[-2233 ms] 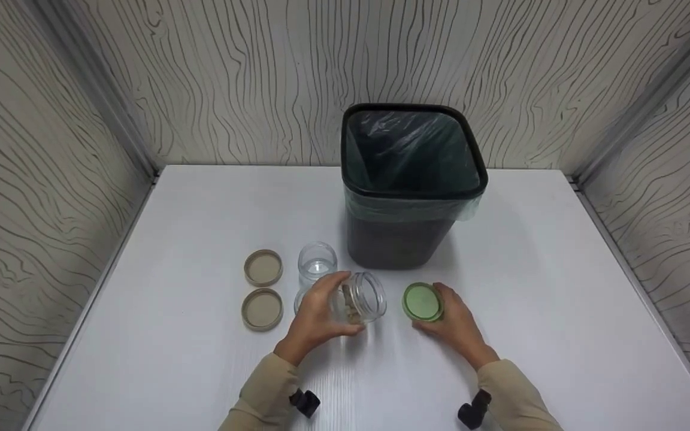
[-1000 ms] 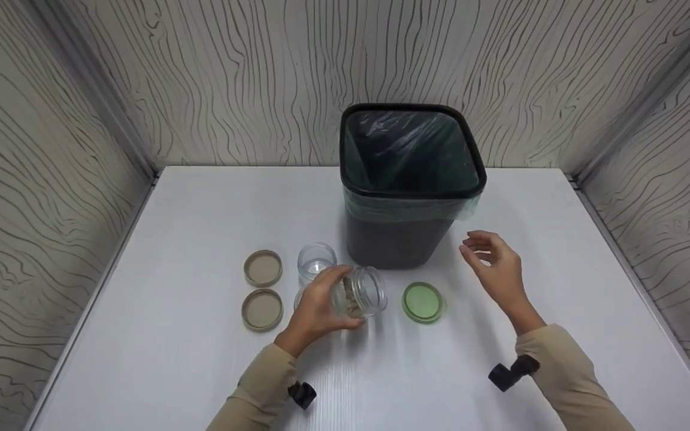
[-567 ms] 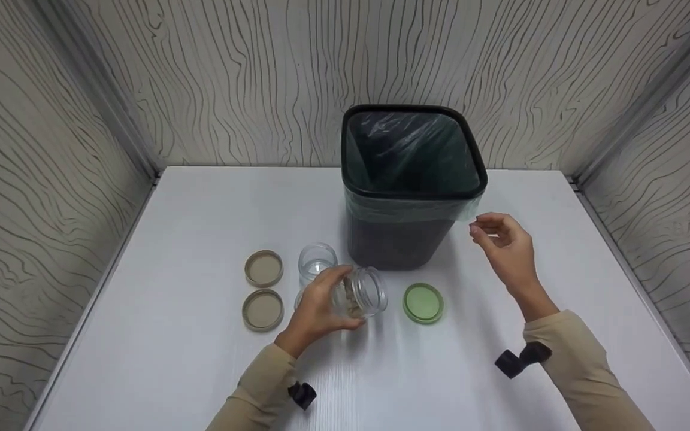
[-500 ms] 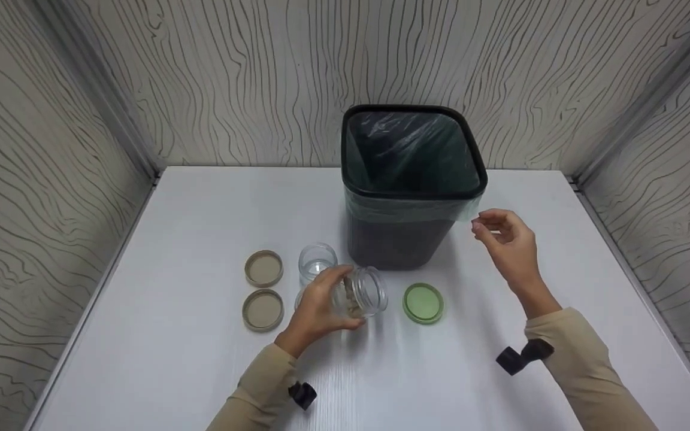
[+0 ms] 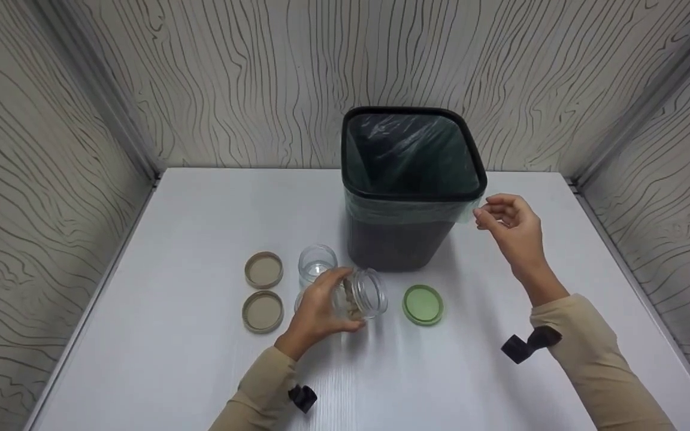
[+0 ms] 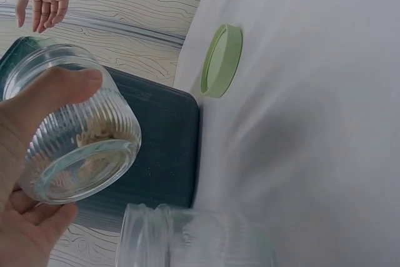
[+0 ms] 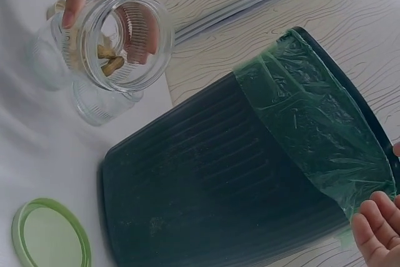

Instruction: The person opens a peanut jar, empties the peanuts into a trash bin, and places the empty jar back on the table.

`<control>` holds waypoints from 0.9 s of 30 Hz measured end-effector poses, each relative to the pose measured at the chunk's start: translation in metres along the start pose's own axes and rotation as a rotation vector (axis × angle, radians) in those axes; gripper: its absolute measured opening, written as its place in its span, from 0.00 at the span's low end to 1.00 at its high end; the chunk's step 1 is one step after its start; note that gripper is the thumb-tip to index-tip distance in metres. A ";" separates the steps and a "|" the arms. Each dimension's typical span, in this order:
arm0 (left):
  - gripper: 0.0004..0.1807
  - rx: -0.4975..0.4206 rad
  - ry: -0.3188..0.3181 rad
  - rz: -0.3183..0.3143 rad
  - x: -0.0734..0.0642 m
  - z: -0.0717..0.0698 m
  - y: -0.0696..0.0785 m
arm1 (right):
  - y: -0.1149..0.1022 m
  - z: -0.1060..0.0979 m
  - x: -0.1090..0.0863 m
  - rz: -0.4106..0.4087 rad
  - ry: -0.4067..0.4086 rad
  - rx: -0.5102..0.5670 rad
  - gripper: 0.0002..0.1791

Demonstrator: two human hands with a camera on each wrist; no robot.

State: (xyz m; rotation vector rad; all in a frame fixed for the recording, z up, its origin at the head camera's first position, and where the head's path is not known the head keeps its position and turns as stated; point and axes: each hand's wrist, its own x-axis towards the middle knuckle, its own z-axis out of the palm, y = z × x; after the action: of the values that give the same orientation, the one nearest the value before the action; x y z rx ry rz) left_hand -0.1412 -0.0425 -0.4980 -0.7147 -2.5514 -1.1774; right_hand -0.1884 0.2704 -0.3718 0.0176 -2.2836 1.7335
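Note:
My left hand (image 5: pixel 319 307) grips a ribbed glass jar (image 5: pixel 366 293), tilted on its side above the table with its mouth facing right. Inside it, the right wrist view shows a few tan-brown, peanut-like pieces (image 7: pixel 111 64). My right hand (image 5: pixel 513 230) is raised beside the right rim of the trash bin (image 5: pixel 402 245), close to the overhanging green bag (image 7: pixel 312 110). Its fingers are loosely curled with nothing between them. A green lid (image 5: pixel 423 304) lies on the table between the hands, in front of the bin.
Two tan lids, one farther back (image 5: pixel 263 269) and one nearer (image 5: pixel 263 311), lie on the white table (image 5: pixel 171 359) at the left. A clear glass jar (image 5: pixel 316 258) stands behind my left hand; another is partly hidden by that hand. Patterned walls (image 5: pixel 249 84) enclose the table.
My right hand let go of the green lid, leaving it on the table, then moved up and away to the bin's right rim. The left hand keeps the jar nearly in place.

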 end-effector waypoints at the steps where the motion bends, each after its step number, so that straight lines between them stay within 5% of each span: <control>1: 0.48 -0.007 0.001 -0.002 0.000 0.000 0.000 | -0.001 0.000 0.002 0.008 -0.006 0.025 0.11; 12: 0.47 -0.051 0.037 0.013 -0.002 0.001 -0.003 | -0.009 -0.006 0.022 0.266 -0.134 0.323 0.14; 27: 0.48 -0.064 0.041 -0.020 -0.001 -0.002 -0.002 | -0.017 -0.014 0.044 0.508 -0.195 0.462 0.09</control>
State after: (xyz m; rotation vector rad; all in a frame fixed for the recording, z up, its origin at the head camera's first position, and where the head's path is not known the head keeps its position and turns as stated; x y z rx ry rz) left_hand -0.1414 -0.0457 -0.4984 -0.6735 -2.5030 -1.2720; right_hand -0.2250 0.2853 -0.3422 -0.3436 -2.0727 2.5924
